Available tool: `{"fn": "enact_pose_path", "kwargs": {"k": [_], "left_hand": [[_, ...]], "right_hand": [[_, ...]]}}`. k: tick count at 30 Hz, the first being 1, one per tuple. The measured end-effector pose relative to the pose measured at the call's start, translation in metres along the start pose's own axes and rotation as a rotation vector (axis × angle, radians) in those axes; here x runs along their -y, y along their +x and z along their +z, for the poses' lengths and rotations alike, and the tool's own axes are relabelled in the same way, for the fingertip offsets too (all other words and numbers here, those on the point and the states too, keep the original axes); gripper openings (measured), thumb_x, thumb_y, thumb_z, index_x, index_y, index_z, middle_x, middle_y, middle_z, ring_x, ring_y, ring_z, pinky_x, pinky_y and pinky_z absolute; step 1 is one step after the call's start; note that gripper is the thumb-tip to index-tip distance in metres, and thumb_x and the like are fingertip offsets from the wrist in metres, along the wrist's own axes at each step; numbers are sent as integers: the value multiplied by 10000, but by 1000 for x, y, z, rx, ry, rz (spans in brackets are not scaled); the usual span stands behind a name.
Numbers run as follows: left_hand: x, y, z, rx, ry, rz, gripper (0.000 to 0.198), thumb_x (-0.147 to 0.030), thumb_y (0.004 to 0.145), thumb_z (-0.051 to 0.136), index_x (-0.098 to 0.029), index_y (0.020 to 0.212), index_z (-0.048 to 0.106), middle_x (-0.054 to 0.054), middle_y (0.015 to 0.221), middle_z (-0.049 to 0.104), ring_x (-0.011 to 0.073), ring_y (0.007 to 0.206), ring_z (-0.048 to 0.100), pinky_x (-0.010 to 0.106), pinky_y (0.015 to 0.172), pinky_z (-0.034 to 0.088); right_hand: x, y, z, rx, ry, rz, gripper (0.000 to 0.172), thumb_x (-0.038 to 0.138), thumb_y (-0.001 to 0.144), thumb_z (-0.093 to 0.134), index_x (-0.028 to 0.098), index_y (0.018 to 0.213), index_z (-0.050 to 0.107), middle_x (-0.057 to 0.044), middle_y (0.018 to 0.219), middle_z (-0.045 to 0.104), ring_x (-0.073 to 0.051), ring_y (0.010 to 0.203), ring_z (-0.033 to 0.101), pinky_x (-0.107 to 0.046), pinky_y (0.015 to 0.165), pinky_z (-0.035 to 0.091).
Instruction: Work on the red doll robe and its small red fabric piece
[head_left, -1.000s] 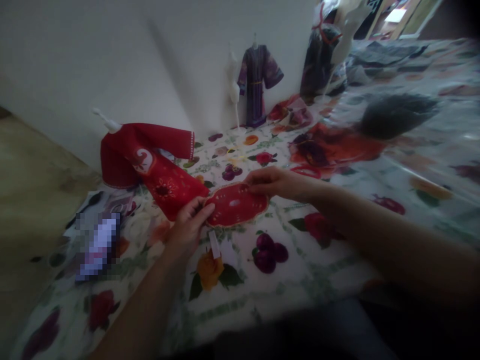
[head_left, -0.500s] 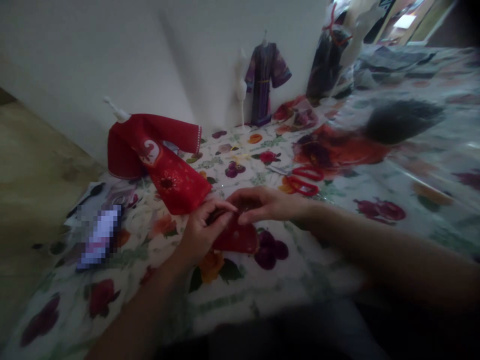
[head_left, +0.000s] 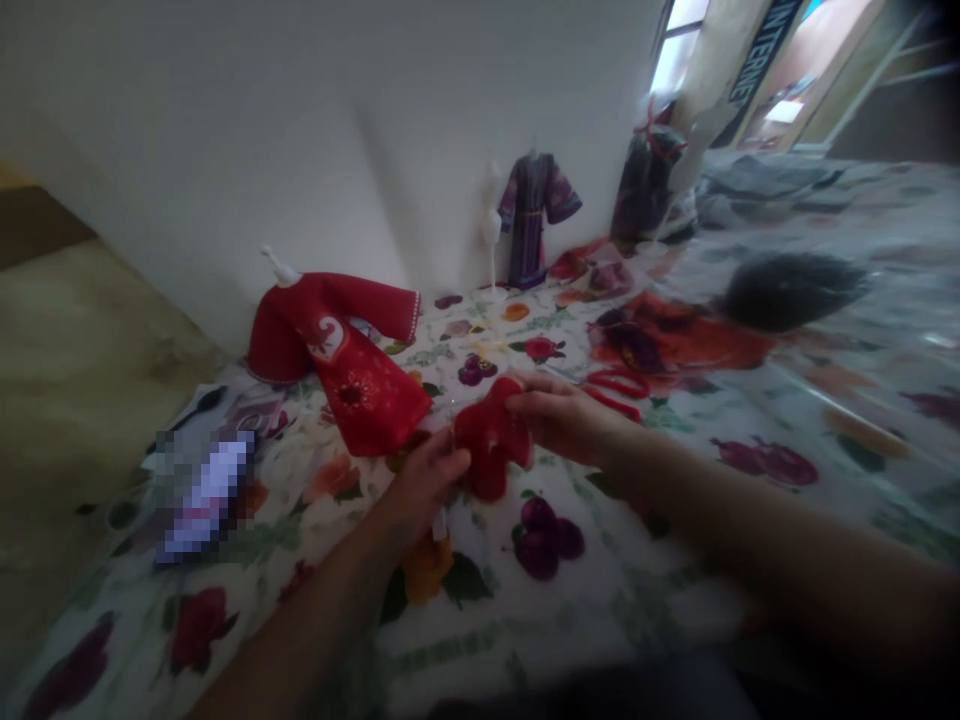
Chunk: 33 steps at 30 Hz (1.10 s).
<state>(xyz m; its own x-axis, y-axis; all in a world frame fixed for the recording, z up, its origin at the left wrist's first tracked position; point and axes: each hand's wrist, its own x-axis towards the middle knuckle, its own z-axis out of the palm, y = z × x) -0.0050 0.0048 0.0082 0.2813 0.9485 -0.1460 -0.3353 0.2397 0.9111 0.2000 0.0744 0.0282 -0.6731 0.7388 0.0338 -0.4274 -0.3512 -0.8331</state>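
Note:
Between my hands is a small red fabric piece (head_left: 491,440) with a pale trimmed edge, raised off the table. My left hand (head_left: 431,470) pinches its left side, thumb on top. My right hand (head_left: 559,410) grips the upper right part between thumb and fingers. Something small and white pokes out below my left hand; I cannot tell what it is. Just beyond, to the left, a red doll-sized dress (head_left: 360,375) with wide sleeves and embroidered motifs leans tilted on a white stand. Behind my right hand lie red-handled scissors (head_left: 619,390), partly covered by it.
Fruit-print cloth (head_left: 600,620) covers the table. At the back stand a purple miniature robe (head_left: 534,220) and a bare white mannequin (head_left: 491,215). To the right lie orange-red fabric (head_left: 690,335) and a dark hair-like bundle (head_left: 795,288). A blurred-out packet (head_left: 210,495) lies left.
The red fabric piece has been lifted from the table and turned, its surface now facing me. My right hand has moved to its upper right edge. The view has tilted upward.

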Motion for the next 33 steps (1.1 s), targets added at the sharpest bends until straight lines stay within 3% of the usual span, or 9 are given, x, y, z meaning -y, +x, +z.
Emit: {"fn": "enact_pose_path", "kwargs": {"k": [3,6,11,15,19,27,33], "left_hand": [[0,-1,-4,0,95,-5,353,-299,743,848,-205,1074,770,62,1005,761,211,908,683,322,840,515],[-5,-2,-6,-85,82,54,294,-269,717,838,-211,1000,787,48,1006,764,194,896,683,312,844,523],[-16,-3,-8,-113,16,69,342,-236,699,821,-211,1035,765,28,921,749,173,853,687,299,832,545],[-20,-4,-7,-143,51,76,277,-249,676,846,-168,918,735,22,869,722,138,781,657,235,735,534],[-21,-4,-6,-191,47,84,251,-249,677,860,-172,823,670,-24,787,674,90,695,615,186,681,513],[-25,-2,-8,-289,56,87,394,-254,676,866,-193,984,628,-5,892,702,109,725,662,205,676,546],[-25,-2,-6,-283,82,105,405,-262,722,834,-201,1067,633,21,977,709,126,795,675,215,708,549]], "right_hand": [[1,2,-4,-36,35,-37,138,222,831,745,193,850,611,24,729,640,-107,577,605,-225,538,526],[5,3,-8,-14,60,-53,124,188,789,749,203,842,638,18,761,645,-116,624,617,-239,585,551],[8,3,-12,-12,40,-25,197,283,785,759,246,959,673,10,877,659,-123,667,608,-250,599,558],[3,5,-14,-69,-156,-6,320,359,844,756,254,1128,653,20,793,638,-108,610,580,-212,523,474],[-2,7,-17,-84,-397,-67,282,335,845,765,247,1090,657,45,695,578,-85,544,506,-202,470,365],[8,6,-15,-149,-503,-90,264,356,851,739,225,1065,657,34,706,569,-94,562,487,-229,488,361],[15,4,-9,-148,-465,-77,252,328,851,729,209,1058,645,42,709,579,-87,559,511,-216,485,368]]}}
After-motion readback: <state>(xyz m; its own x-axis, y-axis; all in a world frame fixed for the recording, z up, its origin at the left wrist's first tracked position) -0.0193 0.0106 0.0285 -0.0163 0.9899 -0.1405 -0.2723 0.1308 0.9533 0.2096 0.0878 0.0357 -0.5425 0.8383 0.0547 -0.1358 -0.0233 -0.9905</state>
